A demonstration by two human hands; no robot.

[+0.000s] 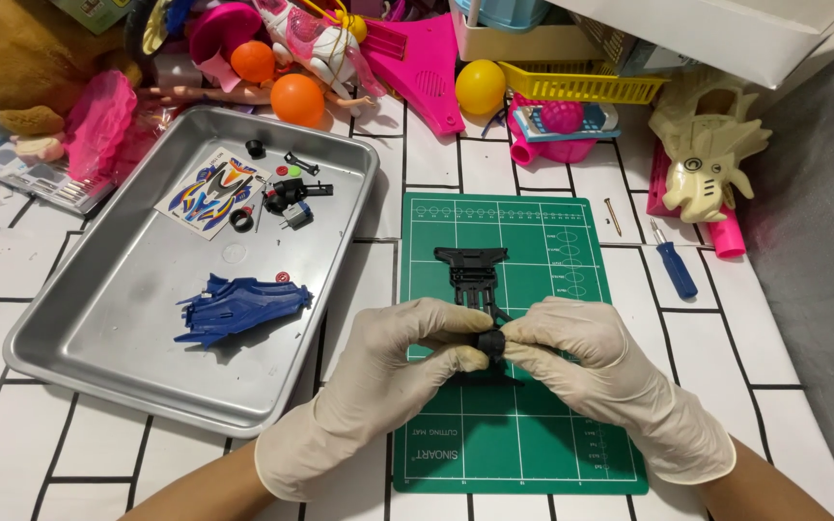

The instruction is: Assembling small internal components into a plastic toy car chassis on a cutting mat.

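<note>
your left hand and right hand pinch a small black wheel together over the chassis, centre frame; seems you're fitting it, so press squarely.

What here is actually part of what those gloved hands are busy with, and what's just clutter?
In use:
left hand
right hand
small black wheel pinched between both
black chassis
green cutting mat
metal tray holding blue car shell, sticker sheet, small parts

Lying about:
blue screwdriver
orange balls
yellow ball
pink toys
</note>
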